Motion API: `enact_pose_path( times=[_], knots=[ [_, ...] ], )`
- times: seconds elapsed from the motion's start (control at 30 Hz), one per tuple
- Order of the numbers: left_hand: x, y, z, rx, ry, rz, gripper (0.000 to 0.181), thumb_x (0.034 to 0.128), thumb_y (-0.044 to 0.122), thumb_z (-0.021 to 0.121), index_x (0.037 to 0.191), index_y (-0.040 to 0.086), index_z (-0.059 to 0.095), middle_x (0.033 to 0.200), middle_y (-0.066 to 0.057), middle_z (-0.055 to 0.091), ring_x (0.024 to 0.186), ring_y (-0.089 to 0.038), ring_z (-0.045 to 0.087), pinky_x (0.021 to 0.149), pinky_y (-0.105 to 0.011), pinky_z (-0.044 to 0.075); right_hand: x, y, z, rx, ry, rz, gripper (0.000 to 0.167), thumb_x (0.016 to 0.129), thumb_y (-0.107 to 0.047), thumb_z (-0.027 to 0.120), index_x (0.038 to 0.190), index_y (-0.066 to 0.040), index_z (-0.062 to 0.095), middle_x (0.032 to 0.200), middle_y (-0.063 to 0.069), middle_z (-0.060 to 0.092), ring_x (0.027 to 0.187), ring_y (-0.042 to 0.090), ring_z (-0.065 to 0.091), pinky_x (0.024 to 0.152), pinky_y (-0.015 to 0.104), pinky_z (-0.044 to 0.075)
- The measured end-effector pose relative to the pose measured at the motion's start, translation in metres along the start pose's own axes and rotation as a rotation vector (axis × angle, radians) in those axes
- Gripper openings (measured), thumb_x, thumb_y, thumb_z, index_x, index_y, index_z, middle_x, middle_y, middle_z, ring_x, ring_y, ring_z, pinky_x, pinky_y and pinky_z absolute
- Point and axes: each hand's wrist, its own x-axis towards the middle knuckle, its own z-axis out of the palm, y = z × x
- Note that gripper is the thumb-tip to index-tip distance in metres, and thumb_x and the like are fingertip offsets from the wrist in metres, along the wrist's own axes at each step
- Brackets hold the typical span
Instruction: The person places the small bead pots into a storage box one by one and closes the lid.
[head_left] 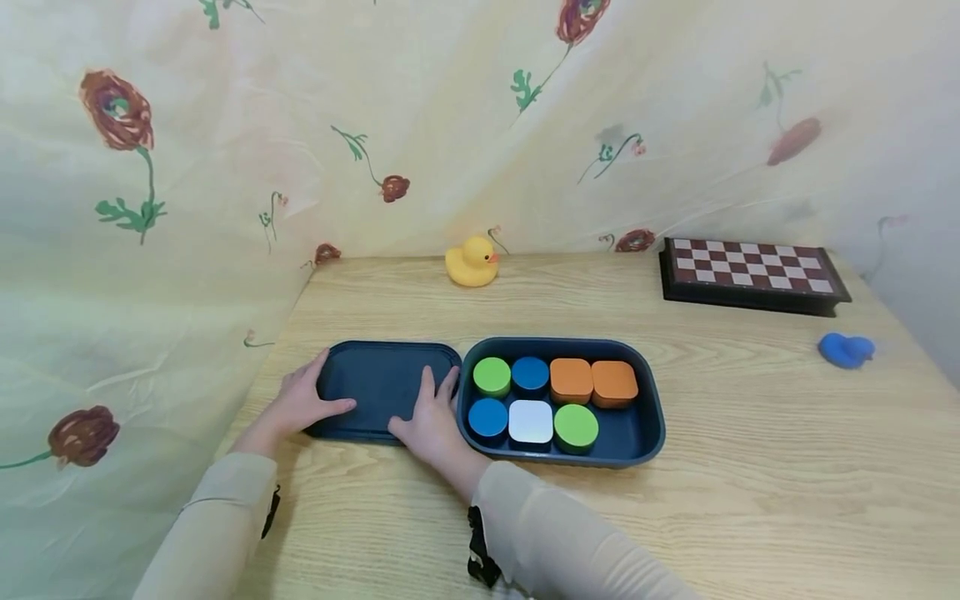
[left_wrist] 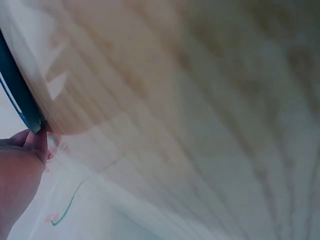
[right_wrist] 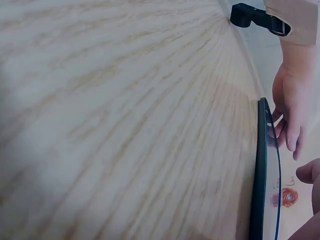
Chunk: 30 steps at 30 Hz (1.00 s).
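Note:
A flat, dark blue lid [head_left: 367, 392] with rounded corners lies on the table. At its left edge is my left hand [head_left: 298, 402], fingers along the side and thumb stretched over the top. In the left wrist view, fingertips [left_wrist: 39, 137] touch the lid's rim. My right hand [head_left: 435, 429] spreads its fingers over the lid's right end, beside a dark blue box [head_left: 637, 433]. Inside the box sit two green round pieces [head_left: 576, 427], two blue round ones [head_left: 488, 417], two orange squarish ones [head_left: 614, 382] and one white squarish piece [head_left: 531, 421].
A yellow rubber duck [head_left: 472, 262] stands at the table's back edge. At the back right lies a checkered board case [head_left: 752, 275], with a small blue duck [head_left: 846, 350] in front of it. A flowered curtain [head_left: 420, 108] hangs behind and to the left.

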Motion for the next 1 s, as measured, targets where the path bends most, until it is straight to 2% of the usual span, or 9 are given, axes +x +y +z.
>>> enact_pose_path(
  times=[0.2,0.33,0.5,0.67,0.8,1.0],
  knots=[
    [-0.005,-0.003,-0.007,-0.044,0.049,-0.019,0.114,0.0767,0.059,0.067,0.151,0.005,-0.001,0.148,-0.035,0.010,0.129,-0.059,0.007,0.098,-0.069,0.017,-0.001,-0.009,0.001,-0.087,-0.018,-0.021,0.090,0.082,-0.038,0.070,0.150,-0.008,0.019,0.152,0.027,-0.005,0.135,0.051,-0.005,0.101,0.055,0.031],
    [-0.011,-0.001,-0.017,-0.098,0.094,-0.022,0.112,0.0786,0.054,0.068,0.151,0.006,-0.004,0.148,-0.035,0.005,0.130,-0.058,0.003,0.097,-0.071,0.015,0.000,-0.017,-0.003,-0.108,0.003,-0.047,0.090,0.081,-0.039,0.071,0.150,-0.008,0.021,0.152,0.028,-0.002,0.134,0.052,0.004,0.099,0.057,0.033],
    [-0.014,0.007,-0.030,-0.136,0.146,-0.024,0.112,0.0794,0.053,0.068,0.151,0.011,-0.007,0.148,-0.035,0.002,0.131,-0.057,0.003,0.095,-0.072,0.017,0.009,-0.032,-0.018,-0.067,0.028,-0.085,0.091,0.082,-0.037,0.071,0.150,-0.007,0.018,0.151,0.029,-0.002,0.133,0.053,0.010,0.099,0.058,0.032],
    [-0.013,0.013,-0.040,-0.155,0.201,-0.027,0.112,0.0800,0.052,0.068,0.150,0.010,-0.009,0.147,-0.036,0.002,0.131,-0.056,0.002,0.096,-0.071,0.016,0.020,-0.047,-0.039,0.011,0.019,-0.089,0.093,0.083,-0.036,0.069,0.152,-0.011,0.012,0.153,0.025,-0.007,0.135,0.049,0.008,0.100,0.057,0.031],
    [-0.008,0.028,-0.046,-0.161,0.251,-0.047,0.115,0.0791,0.057,0.066,0.149,0.009,-0.012,0.149,-0.034,0.002,0.133,-0.054,0.004,0.099,-0.068,0.014,0.029,-0.054,-0.062,0.035,0.025,-0.074,0.094,0.084,-0.036,0.068,0.152,-0.012,0.008,0.153,0.026,-0.002,0.136,0.047,0.009,0.100,0.057,0.030],
    [0.005,0.070,-0.058,-0.224,0.347,-0.068,0.119,0.0765,0.061,0.065,0.149,0.009,-0.013,0.152,-0.027,0.001,0.137,-0.046,0.005,0.104,-0.063,0.015,0.042,-0.055,-0.107,0.015,0.058,-0.073,0.095,0.085,-0.037,0.067,0.152,-0.013,0.003,0.153,0.023,0.009,0.134,0.046,0.016,0.102,0.055,0.029]
  ],
)
